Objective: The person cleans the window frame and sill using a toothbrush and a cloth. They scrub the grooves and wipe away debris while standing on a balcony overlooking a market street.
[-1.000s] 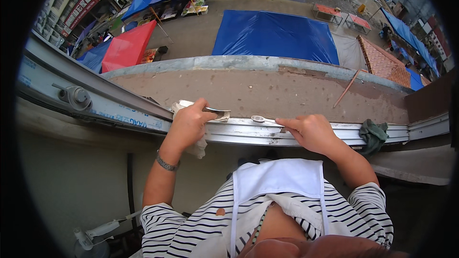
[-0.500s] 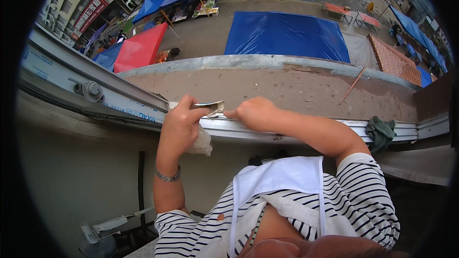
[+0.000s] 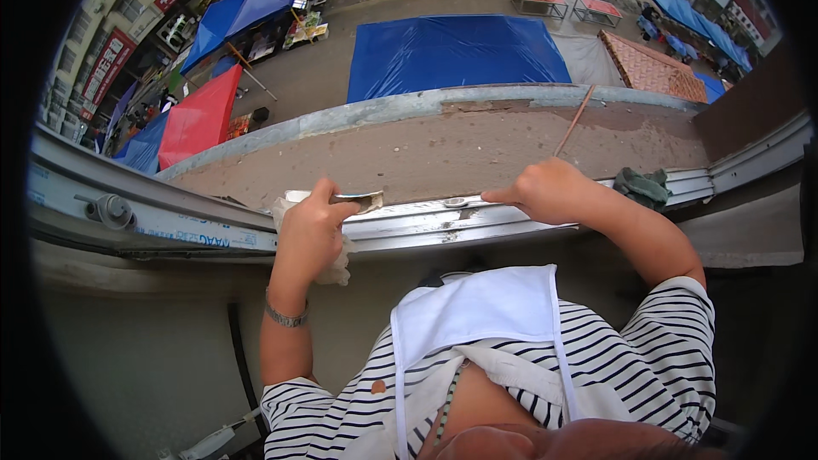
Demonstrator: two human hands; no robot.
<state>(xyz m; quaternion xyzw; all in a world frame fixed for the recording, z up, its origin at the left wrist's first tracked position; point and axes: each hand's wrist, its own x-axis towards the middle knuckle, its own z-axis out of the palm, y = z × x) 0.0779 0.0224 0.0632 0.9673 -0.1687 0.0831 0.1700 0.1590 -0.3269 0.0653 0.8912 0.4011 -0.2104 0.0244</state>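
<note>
A white metal window track (image 3: 400, 230) runs across in front of me. At its left part my left hand (image 3: 311, 226) is closed on a thin, flat piece (image 3: 366, 201) with a soiled, pale brown surface. A crumpled translucent plastic bag (image 3: 335, 266) hangs beneath that hand, against the track. My right hand (image 3: 545, 192) is over the track farther right, fingers curled and the tip pointing left. Whether it pinches anything small is hidden. Between the hands, a small greyish oval thing (image 3: 456, 203) lies on the track, beside dark dirt marks.
A dark green rag (image 3: 643, 189) lies on the track beyond my right hand. Outside, a thin stick (image 3: 575, 119) leans on the ledge (image 3: 409, 153). A window frame with blue-printed film (image 3: 162, 226) and a knob (image 3: 111, 211) stands at left. Market canopies (image 3: 452, 55) lie below.
My right hand has moved right along the track, away from my left hand, baring the oval thing and the stretch between. The left hand still holds the flat piece. The whole view has shifted.
</note>
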